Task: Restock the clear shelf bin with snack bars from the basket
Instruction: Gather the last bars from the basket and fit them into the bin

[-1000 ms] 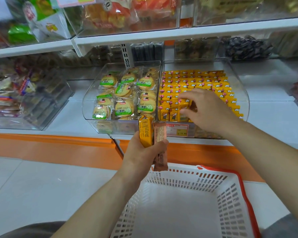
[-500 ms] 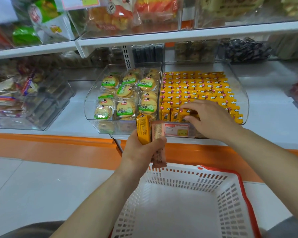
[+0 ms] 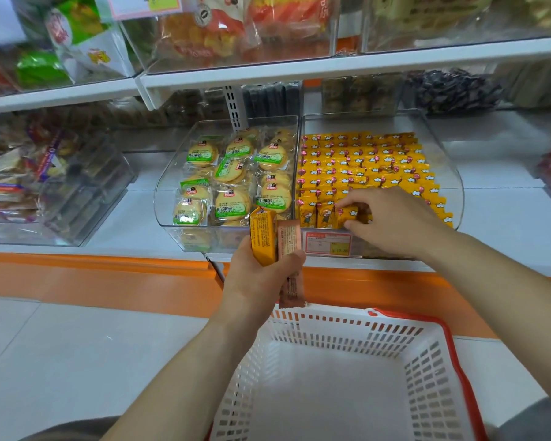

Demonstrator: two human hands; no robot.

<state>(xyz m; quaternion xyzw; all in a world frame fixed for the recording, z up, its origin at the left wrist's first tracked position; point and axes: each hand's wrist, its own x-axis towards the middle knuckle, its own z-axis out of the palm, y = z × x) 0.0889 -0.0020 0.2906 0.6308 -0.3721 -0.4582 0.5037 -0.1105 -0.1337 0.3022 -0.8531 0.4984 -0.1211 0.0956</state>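
A clear shelf bin (image 3: 452, 173) holds rows of yellow snack bars (image 3: 363, 160). My right hand (image 3: 392, 218) reaches into its front row, fingers pinched on a yellow snack bar (image 3: 347, 214) standing among the others. My left hand (image 3: 261, 278) is in front of the bin, above the basket's far rim, gripping a small bunch of bars upright: a yellow one (image 3: 261, 237) and a brown one (image 3: 290, 249). The white plastic basket (image 3: 427, 361) with a red rim sits below, and nothing is visible inside it.
A second clear bin (image 3: 169, 202) of round biscuit packs stands left of the bar bin. More bins of snacks fill the shelf above (image 3: 299, 68) and the left side (image 3: 61, 186). An orange kick strip (image 3: 109, 275) runs under the shelf. A price label (image 3: 326, 243) is on the bin front.
My right hand has drawn back from the middle of the bin to its front row and lowered onto a bar there. My left hand has stayed nearly still with its bars.
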